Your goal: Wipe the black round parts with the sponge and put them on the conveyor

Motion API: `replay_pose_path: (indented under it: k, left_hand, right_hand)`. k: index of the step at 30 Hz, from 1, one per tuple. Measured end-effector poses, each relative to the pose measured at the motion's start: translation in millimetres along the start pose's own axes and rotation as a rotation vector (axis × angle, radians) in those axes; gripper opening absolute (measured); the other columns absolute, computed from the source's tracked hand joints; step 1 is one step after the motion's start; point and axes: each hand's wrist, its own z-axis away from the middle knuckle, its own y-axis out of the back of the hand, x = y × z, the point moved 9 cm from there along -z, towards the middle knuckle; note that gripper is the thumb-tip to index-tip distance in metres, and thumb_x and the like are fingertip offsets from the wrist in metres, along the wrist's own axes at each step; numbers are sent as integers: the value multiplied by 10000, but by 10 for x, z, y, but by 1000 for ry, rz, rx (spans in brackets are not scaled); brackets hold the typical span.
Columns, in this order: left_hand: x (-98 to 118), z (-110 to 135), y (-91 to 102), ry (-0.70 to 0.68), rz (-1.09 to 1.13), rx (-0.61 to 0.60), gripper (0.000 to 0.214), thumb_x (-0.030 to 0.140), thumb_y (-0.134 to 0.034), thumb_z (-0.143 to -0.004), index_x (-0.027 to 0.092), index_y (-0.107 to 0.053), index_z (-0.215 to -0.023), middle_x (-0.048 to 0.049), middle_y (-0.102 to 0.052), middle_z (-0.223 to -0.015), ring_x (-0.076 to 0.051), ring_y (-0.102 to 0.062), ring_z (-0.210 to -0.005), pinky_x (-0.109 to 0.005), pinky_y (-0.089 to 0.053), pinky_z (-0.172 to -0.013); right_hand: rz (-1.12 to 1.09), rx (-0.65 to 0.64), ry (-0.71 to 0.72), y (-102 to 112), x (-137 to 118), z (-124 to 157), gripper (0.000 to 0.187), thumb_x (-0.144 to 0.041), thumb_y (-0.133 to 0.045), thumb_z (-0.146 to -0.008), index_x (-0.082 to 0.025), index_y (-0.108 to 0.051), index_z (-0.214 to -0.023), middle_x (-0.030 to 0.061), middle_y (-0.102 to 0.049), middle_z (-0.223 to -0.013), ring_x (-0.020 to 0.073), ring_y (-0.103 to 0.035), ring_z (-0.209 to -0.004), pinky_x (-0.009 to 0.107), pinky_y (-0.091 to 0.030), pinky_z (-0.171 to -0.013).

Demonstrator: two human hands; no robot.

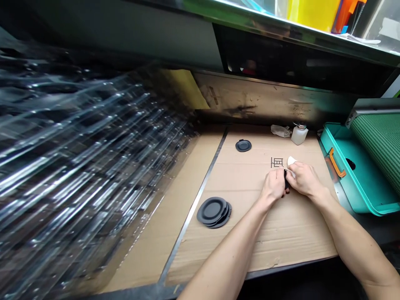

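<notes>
Over the right part of the cardboard, my left hand (274,184) is closed on a black disc-like part (286,179), seen almost edge-on and mostly covered by the fingers. My right hand (302,178) pinches a white cloth-like piece (291,160) close against that part. To the left of my forearm lies a small stack of round black caps (212,210) with raised rims. One more black cap (243,145), with a small tab, rests by itself farther back.
Clear plastic trays (93,175) are piled high along the left. A whitish bottle (299,134) and a crumpled clear bag (280,131) stand near the back wall. At right, a teal bin (364,204) with an orange handle sits beside a green conveyor belt (378,137). A shelf (281,31) overhangs.
</notes>
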Motion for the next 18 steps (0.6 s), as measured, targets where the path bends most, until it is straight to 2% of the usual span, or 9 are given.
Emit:
replay_pose_path:
  k: [7, 18]
  left_hand:
    - [19, 17, -21, -34, -49, 5, 584, 408, -259, -1002, 200, -560, -547, -22, -559, -424, -135, -529, -386, -232, -427, -477]
    - [25, 28, -35, -37, -67, -3, 521, 365, -287, -990, 214, -540, -560, -16, -574, -448, -149, -550, -409, -246, -443, -507]
  right_hand:
    - [12, -43, -34, 10, 8, 21, 220, -284, -506, -959, -203, -693, -875, 91, -744, -975, 221, -660, -850, 288, -376, -695]
    - [-23, -7, -4, 31, 15, 23, 239, -280, -495, -956, -208, -707, -870, 90, -745, -958, 220, -667, -853, 282, -390, -713]
